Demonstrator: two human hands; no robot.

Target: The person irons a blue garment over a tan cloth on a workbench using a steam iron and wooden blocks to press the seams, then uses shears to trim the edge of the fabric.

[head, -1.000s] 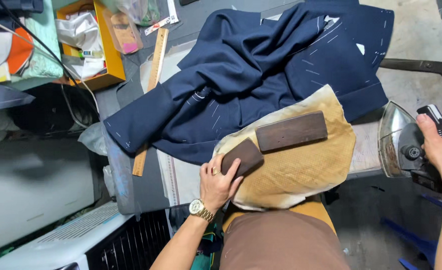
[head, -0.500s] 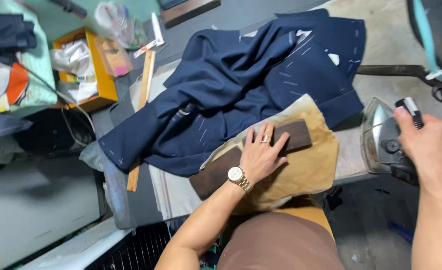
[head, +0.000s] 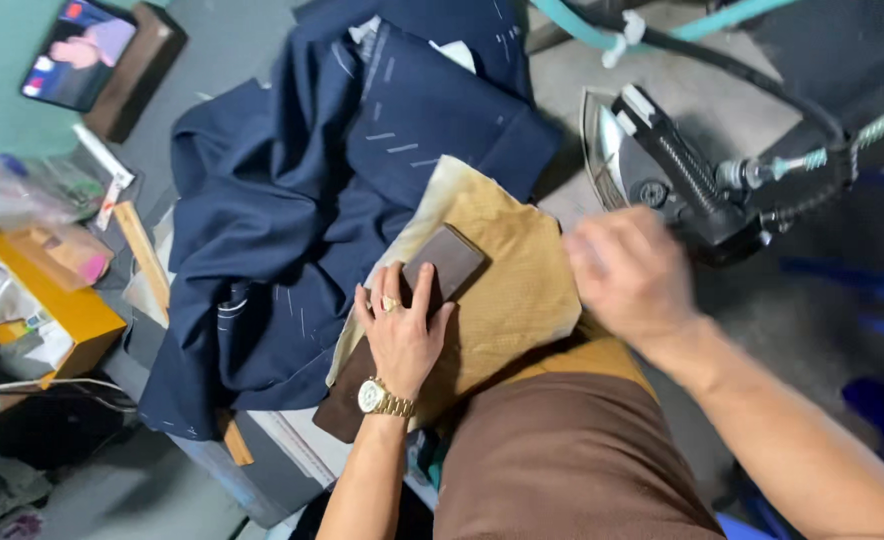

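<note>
At the far left a small rectangular screen (head: 80,52) with bright pink and blue patches leaned against a dark board, and below it lay clear crinkled plastic packets (head: 37,185) beside a narrow white tag strip (head: 107,190). An open yellow cardboard box (head: 67,300) at the left edge held white and pale wrapped bundles whose kind could not be told. A long pale wooden ruler (head: 147,255) ran along the table edge (head: 262,470) and passed under a navy blue woollen jacket (head: 302,220) marked with short white basting stitches, heaped in soft folds over the middle of the table. On the jacket's right side lay a tan, finely ribbed pressing cloth (head: 517,280) with a frayed pale edge. On that cloth rested a dark brown rectangular wooden block (head: 452,260), smooth and flat, tilted toward the far right. The left hand (head: 402,330), wearing a ring and a gold wristwatch (head: 382,400), lay flat with fingers spread, pressing down on the near part of the block without pinching anything. The right hand (head: 627,275) was blurred, hanging just near a steel steam iron (head: 662,170) with a black handle and teal hose; whether it was open or closed could not be told.
</note>
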